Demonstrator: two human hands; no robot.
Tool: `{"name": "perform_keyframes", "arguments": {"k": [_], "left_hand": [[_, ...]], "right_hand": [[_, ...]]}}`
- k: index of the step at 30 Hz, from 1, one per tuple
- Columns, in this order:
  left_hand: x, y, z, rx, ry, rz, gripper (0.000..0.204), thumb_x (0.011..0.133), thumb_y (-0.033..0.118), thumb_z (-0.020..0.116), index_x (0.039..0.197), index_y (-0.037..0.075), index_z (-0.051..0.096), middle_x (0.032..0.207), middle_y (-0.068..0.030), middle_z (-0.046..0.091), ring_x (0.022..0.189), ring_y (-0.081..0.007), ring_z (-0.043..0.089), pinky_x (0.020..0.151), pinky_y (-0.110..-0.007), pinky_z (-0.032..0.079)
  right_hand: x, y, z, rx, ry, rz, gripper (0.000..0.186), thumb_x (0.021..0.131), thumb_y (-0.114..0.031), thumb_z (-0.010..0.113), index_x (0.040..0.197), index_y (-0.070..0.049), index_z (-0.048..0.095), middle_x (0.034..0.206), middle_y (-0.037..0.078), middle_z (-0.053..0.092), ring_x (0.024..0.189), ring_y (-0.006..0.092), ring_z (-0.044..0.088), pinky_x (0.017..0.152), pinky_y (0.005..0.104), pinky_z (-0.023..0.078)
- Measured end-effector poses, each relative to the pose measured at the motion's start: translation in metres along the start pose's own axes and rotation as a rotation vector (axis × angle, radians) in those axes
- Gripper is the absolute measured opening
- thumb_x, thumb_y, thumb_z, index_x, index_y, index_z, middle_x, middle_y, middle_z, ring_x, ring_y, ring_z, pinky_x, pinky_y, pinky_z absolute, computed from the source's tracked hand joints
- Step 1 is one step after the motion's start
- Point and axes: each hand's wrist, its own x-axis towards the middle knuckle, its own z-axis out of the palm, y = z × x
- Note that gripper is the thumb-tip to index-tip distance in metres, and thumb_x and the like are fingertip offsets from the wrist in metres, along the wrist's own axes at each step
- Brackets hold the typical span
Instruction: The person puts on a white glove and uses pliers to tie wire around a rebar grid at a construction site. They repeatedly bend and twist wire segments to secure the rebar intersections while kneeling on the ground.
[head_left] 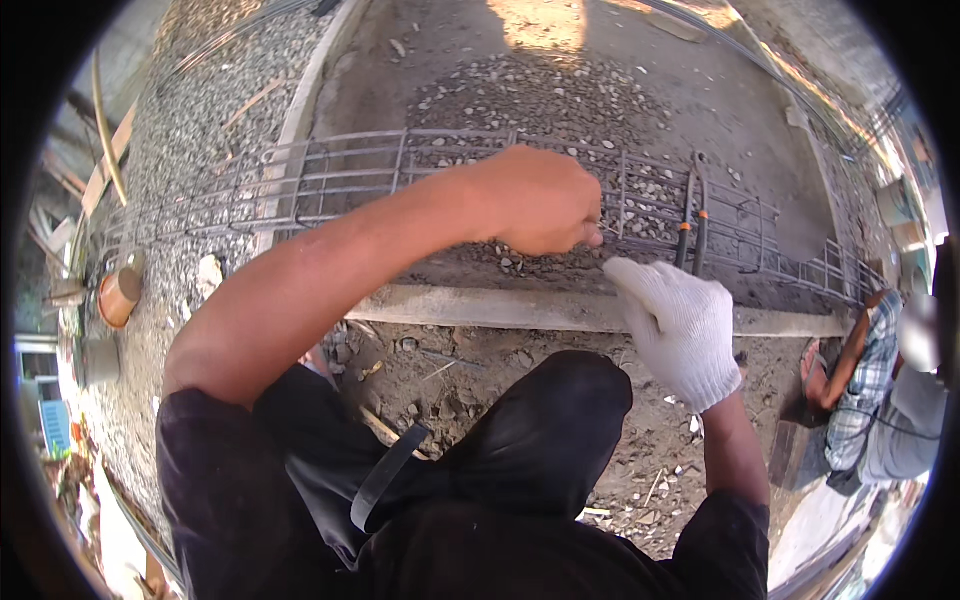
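My bare left hand (545, 200) reaches across the steel rebar cage (350, 170), its fingers curled closed; whatever they may pinch is hidden. Close to its right is my right hand (680, 325), in a white knitted glove. Its fingers are bent together, with the fingertips toward the left hand, and I cannot make out anything in them. A pair of pincers (686, 215) with dark handles and orange bands lies over the cage bars, jaws pointing away from me. Their handle ends come right up to the glove; whether they touch it is unclear.
A concrete ledge (490, 305) runs between me and the cage. Gravel (230, 110) covers the ground at left, near an orange-brown bucket (119, 296). At right, another person in a plaid shirt (860, 400) crouches near the cage's end. Buckets (897, 203) stand at far right.
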Motion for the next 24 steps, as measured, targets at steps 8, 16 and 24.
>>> {"name": "perform_keyframes", "arguments": {"k": [8, 16, 24], "left_hand": [[-0.048, -0.120, -0.028, -0.404, 0.390, -0.523, 0.074, 0.115, 0.064, 0.049, 0.157, 0.004, 0.060, 0.149, -0.0224, 0.068, 0.131, -0.0305, 0.071, 0.110, -0.046, 0.059], [0.022, -0.167, 0.033, -0.252, 0.067, -0.596, 0.050, 0.116, 0.042, 0.054, 0.123, 0.002, 0.082, 0.121, -0.0172, 0.083, 0.112, -0.0312, 0.079, 0.100, -0.049, 0.062], [0.010, -0.175, 0.041, -0.504, 0.060, -0.566, 0.050, 0.116, 0.042, 0.054, 0.111, 0.003, 0.084, 0.112, -0.0122, 0.085, 0.100, -0.0258, 0.082, 0.091, -0.049, 0.064]], "right_hand": [[0.111, -0.007, 0.030, -0.014, 0.032, 0.115, 0.026, 0.104, -0.022, 0.061, 0.116, -0.015, 0.083, 0.111, 0.012, 0.083, 0.102, 0.0335, 0.081, 0.090, 0.0464, 0.063], [0.172, -0.032, 0.101, -0.059, -0.440, 0.336, 0.035, 0.096, -0.022, 0.061, 0.115, -0.003, 0.084, 0.118, 0.024, 0.081, 0.110, 0.0400, 0.080, 0.098, 0.0494, 0.063], [0.176, -0.027, 0.101, 0.087, -0.533, 0.392, 0.031, 0.093, -0.022, 0.063, 0.106, -0.004, 0.085, 0.109, 0.028, 0.079, 0.106, 0.0461, 0.078, 0.092, 0.0531, 0.060]]}}
